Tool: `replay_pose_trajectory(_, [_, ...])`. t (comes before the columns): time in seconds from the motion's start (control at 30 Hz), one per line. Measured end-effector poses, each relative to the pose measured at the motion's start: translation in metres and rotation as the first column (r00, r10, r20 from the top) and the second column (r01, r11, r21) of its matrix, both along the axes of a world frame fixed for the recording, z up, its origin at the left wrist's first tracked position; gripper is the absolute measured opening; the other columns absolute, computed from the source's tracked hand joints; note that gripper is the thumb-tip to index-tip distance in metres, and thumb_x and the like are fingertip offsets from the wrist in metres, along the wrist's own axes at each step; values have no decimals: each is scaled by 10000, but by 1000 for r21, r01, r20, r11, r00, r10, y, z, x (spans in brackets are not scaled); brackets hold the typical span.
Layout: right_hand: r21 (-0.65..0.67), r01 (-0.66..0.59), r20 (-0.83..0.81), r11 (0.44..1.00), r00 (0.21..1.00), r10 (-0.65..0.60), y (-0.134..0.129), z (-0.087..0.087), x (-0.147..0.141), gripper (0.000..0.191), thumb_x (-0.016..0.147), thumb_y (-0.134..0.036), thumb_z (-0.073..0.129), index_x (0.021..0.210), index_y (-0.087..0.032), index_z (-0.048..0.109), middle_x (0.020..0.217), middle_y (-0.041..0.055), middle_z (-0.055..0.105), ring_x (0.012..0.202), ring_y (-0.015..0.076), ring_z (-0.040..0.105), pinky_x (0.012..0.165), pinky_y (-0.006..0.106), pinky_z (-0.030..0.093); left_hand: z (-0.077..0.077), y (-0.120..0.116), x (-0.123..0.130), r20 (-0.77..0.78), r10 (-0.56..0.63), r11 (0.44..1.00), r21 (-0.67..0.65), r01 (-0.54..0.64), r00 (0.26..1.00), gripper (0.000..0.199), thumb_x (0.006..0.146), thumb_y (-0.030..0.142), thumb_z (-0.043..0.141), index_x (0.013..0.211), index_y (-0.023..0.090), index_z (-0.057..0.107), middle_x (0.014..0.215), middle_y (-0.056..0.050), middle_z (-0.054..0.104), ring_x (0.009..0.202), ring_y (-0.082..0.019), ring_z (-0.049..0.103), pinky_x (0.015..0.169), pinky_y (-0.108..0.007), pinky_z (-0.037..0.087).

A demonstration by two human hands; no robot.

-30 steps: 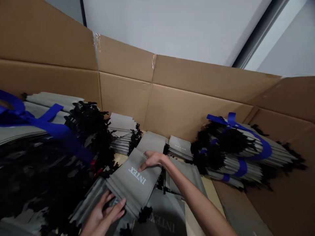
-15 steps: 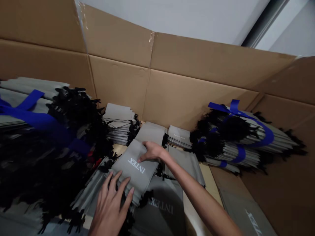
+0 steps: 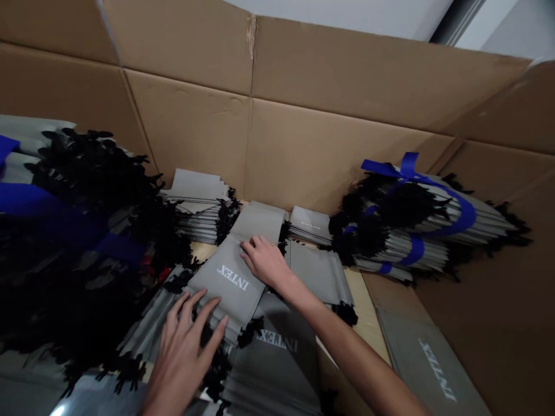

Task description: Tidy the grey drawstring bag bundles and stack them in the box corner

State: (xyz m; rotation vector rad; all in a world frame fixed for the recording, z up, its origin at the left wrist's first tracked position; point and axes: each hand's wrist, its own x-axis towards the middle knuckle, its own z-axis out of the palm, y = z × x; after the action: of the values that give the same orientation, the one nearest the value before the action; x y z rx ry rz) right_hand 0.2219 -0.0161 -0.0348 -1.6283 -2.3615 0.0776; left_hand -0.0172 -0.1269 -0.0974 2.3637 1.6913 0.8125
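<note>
A stack of flat grey drawstring pouches [image 3: 232,268] printed INTEX lies between my hands, black cord bunched at its near end. My left hand [image 3: 184,341] spreads its fingers over the stack's near left edge, fingertips touching the top pouch. My right hand [image 3: 269,263] rests on the far right part of the same pouch, fingers loosely bent and not visibly wrapped round it. Under its forearm lies a darker INTEX pouch stack [image 3: 281,352]. Behind the right hand is another grey pile [image 3: 260,222].
Cardboard walls [image 3: 347,136] enclose the far side. At left rises a large heap of pouches with black cords [image 3: 91,225] and blue ties. Blue-tied bundles [image 3: 433,214] lie at right, above a flat INTEX pouch [image 3: 429,364]. A small stack [image 3: 197,190] stands against the back wall.
My right hand has drawn its thumb and fingers closer together and now lies lower over the pouch. My left hand stays at the near edge. The whole view has shifted slightly.
</note>
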Motion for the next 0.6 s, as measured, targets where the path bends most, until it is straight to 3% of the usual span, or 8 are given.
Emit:
replay_pose_trajectory(0.1, [36,-5,-25,999,1000,6,3,-8,2,259,1141,-342,556,1305,-215,712,1239,144,688,1168,302,619,979,397,529,1,-1,-2,0,-12,1000,2,12,1000,405,1075,469,551,1360,263,752,1527,-149,628,1506,-435,436,1157,-643,491])
replay_pose_trajectory(0.27, [133,27,-174,991,985,-3,-15,5,17,317,1167,-364,481,1337,-208,699,1238,137,692,1158,295,621,1014,404,510,1,-2,-3,-14,2,1000,-2,-2,1000,409,1071,479,539,1352,276,757,1514,-144,645,1506,-433,438,1149,-639,480])
replay_pose_trajectory(0.43, [190,136,-393,972,918,-52,-52,8,64,301,1168,-344,452,1273,-207,698,1222,112,718,1169,257,654,1031,355,504,2,1,-1,-38,42,999,-16,-42,998,401,1055,503,533,1321,308,761,1518,-126,658,1471,-452,476,1088,-667,477])
replay_pose_trajectory(0.6, [175,297,-551,939,820,-157,-89,-15,113,301,1153,-334,440,1138,-202,711,1042,90,746,939,226,697,846,317,525,14,0,-18,52,17,1000,23,-18,998,436,1012,542,587,1360,307,706,1538,-121,639,1460,-415,543,1174,-644,453])
